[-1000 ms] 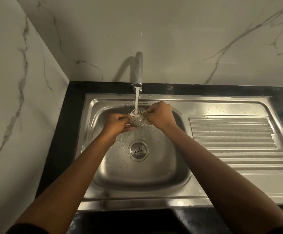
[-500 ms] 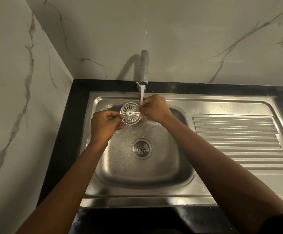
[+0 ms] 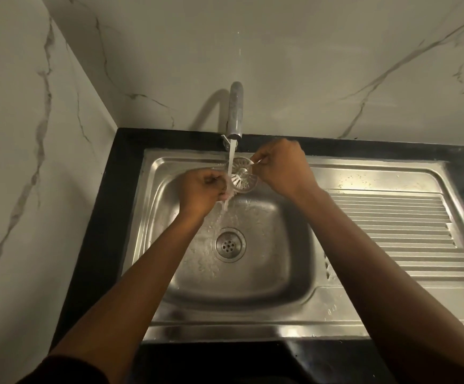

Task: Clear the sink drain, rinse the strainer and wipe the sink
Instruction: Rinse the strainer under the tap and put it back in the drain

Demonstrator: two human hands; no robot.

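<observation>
The strainer [image 3: 241, 176] is held over the sink [image 3: 153, 217], just under the tap [image 3: 235, 112], and is tilted so that its slotted face is turned toward the camera. It is pinched at the rim from both sides. The right hand [image 3: 280, 169] grips it at about 2 o'clock and the left hand [image 3: 201, 191] at about 8 o'clock with fingers curled, though that grip is partly veiled by water. The stream [image 3: 232, 156] strikes the strainer's left edge and the left hand, then runs down toward the drain [image 3: 230, 245], which lies uncovered at 6 o'clock from the strainer.

The rinsing step is judged to be in hand, and the wiping has not yet begun. The stream falls off-centre, so for a fuller rinse the strainer would need to be shifted toward 9 o'clock. The drain is judged nearer the left hand, should the strainer be reseated.
</observation>
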